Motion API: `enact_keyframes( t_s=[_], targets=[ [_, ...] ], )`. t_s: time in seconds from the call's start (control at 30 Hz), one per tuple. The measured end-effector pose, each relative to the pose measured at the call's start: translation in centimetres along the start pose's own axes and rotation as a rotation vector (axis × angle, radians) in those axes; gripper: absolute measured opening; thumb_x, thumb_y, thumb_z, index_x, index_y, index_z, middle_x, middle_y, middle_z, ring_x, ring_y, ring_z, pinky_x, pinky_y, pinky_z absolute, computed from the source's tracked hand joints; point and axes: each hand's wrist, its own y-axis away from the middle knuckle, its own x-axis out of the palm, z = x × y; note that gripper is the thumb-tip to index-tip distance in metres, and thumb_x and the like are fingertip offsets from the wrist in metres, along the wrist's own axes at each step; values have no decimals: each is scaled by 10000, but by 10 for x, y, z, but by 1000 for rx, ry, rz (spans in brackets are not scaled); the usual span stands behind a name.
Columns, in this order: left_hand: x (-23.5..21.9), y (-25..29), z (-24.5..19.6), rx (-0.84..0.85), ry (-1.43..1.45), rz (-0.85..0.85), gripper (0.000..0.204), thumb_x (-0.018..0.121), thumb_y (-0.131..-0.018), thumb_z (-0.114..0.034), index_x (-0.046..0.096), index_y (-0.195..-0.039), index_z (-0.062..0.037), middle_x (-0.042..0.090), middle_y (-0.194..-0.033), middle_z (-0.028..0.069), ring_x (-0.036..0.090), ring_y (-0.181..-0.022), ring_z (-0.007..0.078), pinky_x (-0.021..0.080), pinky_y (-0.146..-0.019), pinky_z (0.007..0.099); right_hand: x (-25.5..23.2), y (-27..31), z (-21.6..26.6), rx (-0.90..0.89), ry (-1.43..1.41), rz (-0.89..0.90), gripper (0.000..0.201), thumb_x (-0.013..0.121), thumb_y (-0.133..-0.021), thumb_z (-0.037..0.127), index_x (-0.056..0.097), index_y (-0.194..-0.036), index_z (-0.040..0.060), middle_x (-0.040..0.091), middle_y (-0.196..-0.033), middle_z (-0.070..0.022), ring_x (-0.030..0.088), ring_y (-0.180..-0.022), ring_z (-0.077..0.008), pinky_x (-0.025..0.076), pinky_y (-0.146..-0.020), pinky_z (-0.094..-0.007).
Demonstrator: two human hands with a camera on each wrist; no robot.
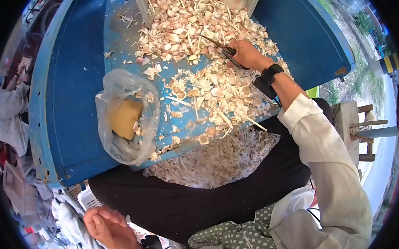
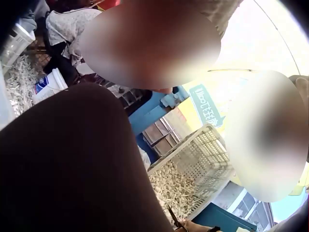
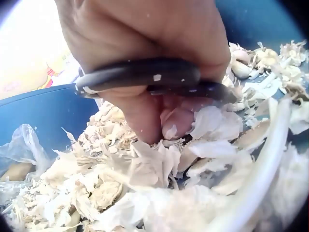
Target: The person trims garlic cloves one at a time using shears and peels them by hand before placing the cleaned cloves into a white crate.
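My right hand (image 1: 249, 55) holds black-handled scissors (image 1: 218, 44), blades pointing up and left over a heap of garlic cloves (image 1: 173, 36). In the right wrist view the scissor handle loops (image 3: 140, 75) sit across the hand, and its fingertips reach down into papery garlic skins (image 3: 159, 164). A pale pinkish clove (image 3: 177, 123) shows right at those fingertips. Skins and dry stalks (image 1: 225, 96) are spread in front of the right hand. My left hand (image 1: 110, 230) is away from the blue surface, low at the left beside the leg, fingers loosely bent with nothing visible in them.
A clear plastic bag (image 1: 143, 122) with a yellowish-brown block inside stands on the blue metal tray (image 1: 77, 85), whose sides rise left and right. A pale slatted crate (image 2: 207, 147) is behind the cloves. More skins fill a clear bag (image 1: 223, 161) at the lap.
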Motion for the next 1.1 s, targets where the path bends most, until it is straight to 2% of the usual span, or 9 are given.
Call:
enact_keyframes(
  t_s=[0.13, 0.17, 0.27, 0.37, 0.57, 0.67, 0.87, 0.93, 1.1],
  targets=[
    [96, -37, 8, -343, 276, 400, 213, 510, -951, -126, 547, -1057, 54, 584, -754, 133, 553, -546, 152, 476, -414, 253, -1, 7, -12, 46, -36, 57, 215, 768, -682, 165, 650, -783, 16, 623, -679, -139, 564, -592, -237, 436, -573, -373],
    [118, -52, 20, -504, 356, 444, 244, 504, -952, -144, 552, -1079, 59, 610, -789, 140, 601, -618, 168, 500, -474, 249, 5, 8, -24, 96, -196, 47, 207, 763, -719, 110, 578, -745, 21, 529, -596, 0, 448, -565, -91, 362, -510, -282],
    [171, -86, 89, -836, 375, 439, 326, 480, -968, -222, 536, -1132, 55, 613, -897, 143, 621, -821, 220, 538, -702, 300, 1, 29, -6, 57, -427, -121, 183, 750, -760, 155, 602, -754, 47, 524, -603, 35, 439, -569, -47, 348, -512, -237],
    [217, -96, 137, -1070, 455, 335, 439, 405, -995, -336, 507, -1164, 56, 560, -1066, 162, 565, -991, 263, 507, -868, 353, -17, 45, 60, -18, -612, 131, 202, 755, -776, 199, 622, -777, 47, 527, -609, 60, 448, -575, -28, 347, -511, -222],
    [225, -103, 179, -1100, 552, 265, 439, 360, -1003, -355, 522, -1075, 46, 532, -994, 134, 535, -896, 225, 509, -790, 324, 31, -24, 54, -184, 42, -256, 139, 682, -707, 73, 613, -807, 6, 599, -638, -160, 589, -588, -298, 445, -555, -360],
    [206, -112, 186, -1072, 513, 218, 433, 359, -1004, -347, 521, -1073, 48, 531, -996, 134, 536, -899, 222, 508, -790, 323, 47, -40, 45, -226, 64, -246, 103, 635, -711, 56, 596, -791, 4, 597, -697, -227, 578, -647, -394, 457, -591, -418],
    [206, -115, 182, -1035, 562, 147, 447, 348, -1004, -334, 502, -1110, 72, 523, -1032, 151, 536, -924, 231, 506, -849, 343, 30, -4, 76, -34, -201, -82, 183, 695, -761, 147, 595, -775, -5, 580, -632, -77, 525, -565, -129, 423, -529, -315],
    [211, -113, 179, -1039, 589, 156, 451, 344, -1004, -330, 496, -1119, 78, 520, -1043, 156, 535, -935, 234, 503, -868, 349, 35, -2, 83, -37, -708, 155, 215, 721, -761, 176, 604, -783, -3, 577, -632, -45, 520, -603, -68, 420, -533, -296],
    [191, -119, 187, -1036, 530, 209, 400, 359, -1002, -333, 537, -1057, 21, 537, -942, 79, 544, -780, 163, 501, -693, 270, 56, -44, 70, -319, 20, -161, 197, 704, -712, 119, 582, -805, -4, 561, -670, -196, 490, -565, -287, 427, -570, -369]
  ],
)
